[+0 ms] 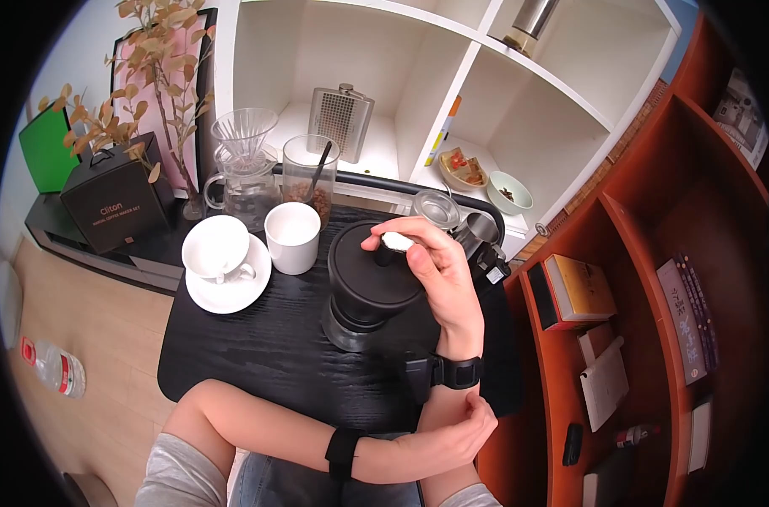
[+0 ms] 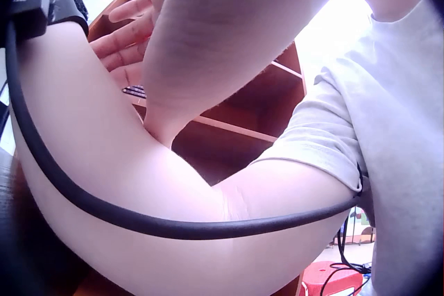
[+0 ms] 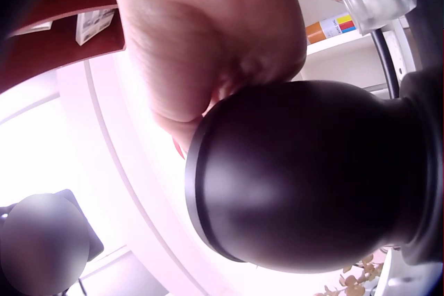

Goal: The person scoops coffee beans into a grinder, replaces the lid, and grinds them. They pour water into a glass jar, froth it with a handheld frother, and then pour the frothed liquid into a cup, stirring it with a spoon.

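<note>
Pinching a small white thing [image 1: 396, 242], the right grip [image 1: 442, 272] has its thumb on one side and its fingers on the other. It is at the top of a black grinder [image 1: 369, 283], which stands upright on the dark worktop [image 1: 249, 355]. I cannot tell if the white thing is joined to the grinder's knob [image 1: 384, 258]. The left grip [image 1: 439, 444] rests across the right forearm [image 1: 445, 407], its fingers loose.

On the left of the grinder is a white mug [image 1: 292, 249], and next to it a white cup [image 1: 211, 245] on a saucer [image 1: 224, 298]. Behind the mug, a tall glass [image 1: 300, 165] has brown beans [image 1: 323, 205] in it. A clear funnel [image 1: 245, 135] sits on a glass jug [image 1: 253, 200] beside the tall glass. A water bottle [image 1: 57, 369] is on the floor [image 1: 114, 338].
</note>
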Demonstrator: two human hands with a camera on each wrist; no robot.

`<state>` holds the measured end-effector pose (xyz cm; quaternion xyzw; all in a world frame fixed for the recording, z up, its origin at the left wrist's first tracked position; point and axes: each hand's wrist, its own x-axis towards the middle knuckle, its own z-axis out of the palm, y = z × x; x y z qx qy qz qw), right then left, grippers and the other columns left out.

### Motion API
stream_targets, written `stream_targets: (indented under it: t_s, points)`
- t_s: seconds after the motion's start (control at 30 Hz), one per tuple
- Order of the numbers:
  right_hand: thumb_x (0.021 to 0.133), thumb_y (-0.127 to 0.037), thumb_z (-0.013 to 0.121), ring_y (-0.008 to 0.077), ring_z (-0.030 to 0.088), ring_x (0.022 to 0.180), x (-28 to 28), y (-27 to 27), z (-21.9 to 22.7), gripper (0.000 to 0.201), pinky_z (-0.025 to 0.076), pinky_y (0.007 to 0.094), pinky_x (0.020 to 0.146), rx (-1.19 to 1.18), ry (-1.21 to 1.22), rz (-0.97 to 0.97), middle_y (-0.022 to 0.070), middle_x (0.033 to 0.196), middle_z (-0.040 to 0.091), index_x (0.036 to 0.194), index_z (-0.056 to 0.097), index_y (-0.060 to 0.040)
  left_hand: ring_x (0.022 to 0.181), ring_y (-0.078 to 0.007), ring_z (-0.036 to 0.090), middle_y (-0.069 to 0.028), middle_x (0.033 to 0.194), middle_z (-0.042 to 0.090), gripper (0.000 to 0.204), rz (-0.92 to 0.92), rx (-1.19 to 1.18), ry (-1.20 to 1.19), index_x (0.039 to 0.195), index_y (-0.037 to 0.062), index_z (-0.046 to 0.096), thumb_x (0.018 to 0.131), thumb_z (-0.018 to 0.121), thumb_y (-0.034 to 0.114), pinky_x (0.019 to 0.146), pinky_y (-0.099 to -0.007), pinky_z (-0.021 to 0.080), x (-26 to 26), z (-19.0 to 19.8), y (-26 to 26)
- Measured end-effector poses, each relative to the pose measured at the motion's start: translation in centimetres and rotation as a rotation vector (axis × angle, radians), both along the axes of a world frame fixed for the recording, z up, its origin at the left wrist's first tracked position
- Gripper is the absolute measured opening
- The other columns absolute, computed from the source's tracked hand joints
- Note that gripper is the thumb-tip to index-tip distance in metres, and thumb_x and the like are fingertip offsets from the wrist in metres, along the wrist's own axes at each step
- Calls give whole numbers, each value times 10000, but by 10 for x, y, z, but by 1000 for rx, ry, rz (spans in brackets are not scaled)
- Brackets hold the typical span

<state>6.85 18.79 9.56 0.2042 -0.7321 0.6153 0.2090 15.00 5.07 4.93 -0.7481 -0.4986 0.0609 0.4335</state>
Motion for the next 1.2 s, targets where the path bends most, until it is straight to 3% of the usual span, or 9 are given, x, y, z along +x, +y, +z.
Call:
stream_targets:
  t_s: [0.67, 0.87, 0.97, 1.2]
  points:
    - [933, -131, 520, 150, 552, 1011, -2, 2, -3, 244, 400, 279, 924, -13, 6, -3, 72, 1017, 632, 1132, 588, -7, 932, -274, 579, -154, 965, 611, 330, 24, 18, 24, 962, -12, 575, 848, 408, 248, 876, -347, 413, 1, -2, -2]
    - [950, -165, 505, 142, 570, 998, -2, -1, -2, 245, 409, 271, 909, -48, -1, 20, 76, 1011, 628, 1125, 581, -10, 879, -247, 566, -121, 943, 604, 285, 49, 53, 43, 939, 24, 587, 846, 426, 240, 803, -318, 406, 8, -13, 0]
    - [953, -174, 505, 140, 575, 995, -1, -2, -1, 247, 412, 268, 903, -51, 3, 19, 79, 1010, 624, 1121, 580, -11, 883, -232, 554, -100, 926, 594, 259, 56, -23, -59, 929, 47, 593, 840, 443, 238, 789, -308, 394, 9, -14, 0]
    - [952, -197, 511, 139, 577, 997, -1, -2, -1, 258, 413, 266, 899, -52, -7, 16, 78, 1008, 620, 1117, 582, -12, 826, -199, 520, -81, 917, 571, 241, -44, 74, -74, 933, 52, 590, 825, 461, 224, 796, -309, 389, -1, -8, 2]
